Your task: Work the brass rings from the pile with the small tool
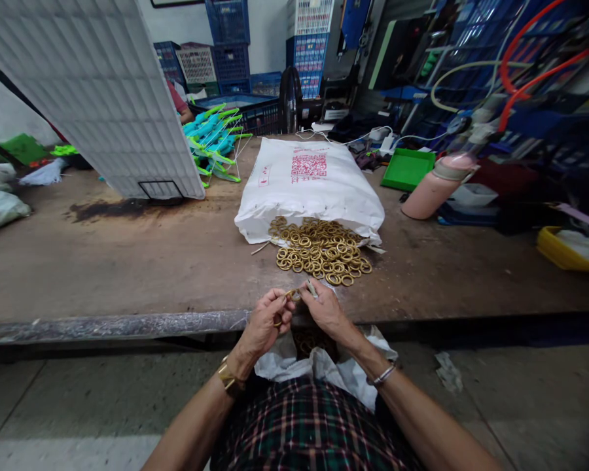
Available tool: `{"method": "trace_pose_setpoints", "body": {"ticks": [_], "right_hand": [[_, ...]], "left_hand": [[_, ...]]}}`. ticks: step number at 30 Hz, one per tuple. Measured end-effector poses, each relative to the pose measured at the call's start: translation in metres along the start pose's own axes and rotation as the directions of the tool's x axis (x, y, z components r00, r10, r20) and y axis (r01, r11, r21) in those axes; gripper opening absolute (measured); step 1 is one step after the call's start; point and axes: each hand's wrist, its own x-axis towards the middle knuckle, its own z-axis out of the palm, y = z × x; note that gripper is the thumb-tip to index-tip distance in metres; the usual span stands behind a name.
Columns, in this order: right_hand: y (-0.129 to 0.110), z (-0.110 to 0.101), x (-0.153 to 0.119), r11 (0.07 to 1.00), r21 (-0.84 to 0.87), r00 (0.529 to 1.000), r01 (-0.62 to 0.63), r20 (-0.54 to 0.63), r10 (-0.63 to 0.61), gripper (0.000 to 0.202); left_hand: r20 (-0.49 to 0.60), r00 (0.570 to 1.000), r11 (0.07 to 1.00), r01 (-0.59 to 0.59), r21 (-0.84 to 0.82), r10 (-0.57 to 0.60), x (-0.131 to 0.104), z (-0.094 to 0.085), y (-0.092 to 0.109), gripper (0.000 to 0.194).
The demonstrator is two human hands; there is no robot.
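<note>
My left hand [266, 320] pinches a gold-coloured ring [289, 295] between thumb and fingertips. A second ring [277, 321] shows against its curled fingers. My right hand [326, 312] is closed around a small grey tool [311, 288], whose tip lies close to the pinched ring; its exact kind I cannot make out. Just beyond both hands, a heap of similar rings [324, 255] spills onto the table from the mouth of a white woven sack [311, 190] with red print. Below the hands, an open white bag [279, 366] at my lap has more rings in its dark opening.
The brown worktable [127, 275] ends at a worn front edge. A white ribbed panel [103, 98] stands at left, with blue-green plastic clips [216, 140] behind it and part of another person. To the right are a green tray [408, 169], a pink bottle [436, 190] and orange hoses [508, 72].
</note>
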Motion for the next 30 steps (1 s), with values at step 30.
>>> {"method": "trace_pose_setpoints", "body": {"ticks": [30], "right_hand": [[-0.011,-0.001,-0.002,0.985,0.147,0.991,-0.093,0.111,0.077,0.021]], "left_hand": [[0.039,0.994,0.978,-0.112,0.178,0.107,-0.002,-0.003,-0.008,0.028]]}}
